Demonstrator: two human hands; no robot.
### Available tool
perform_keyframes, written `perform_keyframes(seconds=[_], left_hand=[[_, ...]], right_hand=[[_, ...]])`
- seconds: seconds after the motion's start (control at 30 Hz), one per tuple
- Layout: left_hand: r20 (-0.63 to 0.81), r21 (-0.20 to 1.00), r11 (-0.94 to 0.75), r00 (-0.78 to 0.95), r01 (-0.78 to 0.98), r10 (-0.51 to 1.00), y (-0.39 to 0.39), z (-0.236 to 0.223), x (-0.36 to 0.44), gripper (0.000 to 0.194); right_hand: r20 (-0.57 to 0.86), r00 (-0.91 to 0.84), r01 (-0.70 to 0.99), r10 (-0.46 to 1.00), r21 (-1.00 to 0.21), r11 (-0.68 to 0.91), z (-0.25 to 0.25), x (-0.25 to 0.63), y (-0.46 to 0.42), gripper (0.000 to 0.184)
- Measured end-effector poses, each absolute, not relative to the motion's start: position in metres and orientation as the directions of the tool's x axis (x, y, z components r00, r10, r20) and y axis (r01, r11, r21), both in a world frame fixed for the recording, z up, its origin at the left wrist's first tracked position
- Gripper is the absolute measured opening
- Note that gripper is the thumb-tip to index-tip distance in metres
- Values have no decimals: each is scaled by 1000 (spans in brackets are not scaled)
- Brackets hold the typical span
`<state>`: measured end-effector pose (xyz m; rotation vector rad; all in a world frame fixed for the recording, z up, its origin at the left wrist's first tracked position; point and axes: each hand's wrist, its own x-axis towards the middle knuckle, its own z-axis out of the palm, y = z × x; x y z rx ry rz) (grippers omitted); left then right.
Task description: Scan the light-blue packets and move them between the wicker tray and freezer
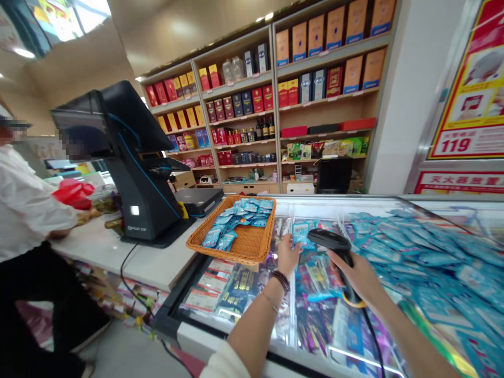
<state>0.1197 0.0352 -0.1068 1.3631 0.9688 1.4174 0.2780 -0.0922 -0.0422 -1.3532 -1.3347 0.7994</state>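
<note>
My left hand, with a beaded bracelet at the wrist, grips a small blue packet by its left edge, over the glass top of a display case. In my right hand is a black barcode scanner, its head tilted toward the packet and its cord hanging down. Left of my hands stands an orange-brown wicker basket, partly filled with blue packets of the same look. A large heap of blue packets covers the glass to the right.
A black cash register and a dark flat box stand on the white counter. At far left is another person in a white shirt, near a red plastic bag. Shelves of boxes and bottles line the back.
</note>
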Motion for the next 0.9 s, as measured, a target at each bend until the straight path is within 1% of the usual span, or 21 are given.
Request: perform_keyframes(seconds=[0.13, 0.3, 0.63, 0.77, 0.9], left_hand=[[265, 962, -259, 61, -93, 962, 35, -109, 119, 21], [271, 956, -262, 63, -129, 960, 34, -109, 121, 16], [247, 966, -243, 39, -91, 968, 34, -109, 121, 15], [243, 968, -242, 15, -70, 970, 33, -107, 121, 20], [271, 962, -271, 17, -33, 962, 32, -103, 117, 22]], right_hand=[[220, 168, 336, 961, -929, 154, -40, 272, -97, 45], [169, 138, 339, 976, -934, 113, -42, 275, -96, 47], [187, 150, 318, 971, -939, 131, -43, 274, -96, 47], [196, 155, 329, 968, -934, 136, -41, 273, -96, 46], [183, 176, 272, 967, -953, 131, -42, 284, -94, 48]])
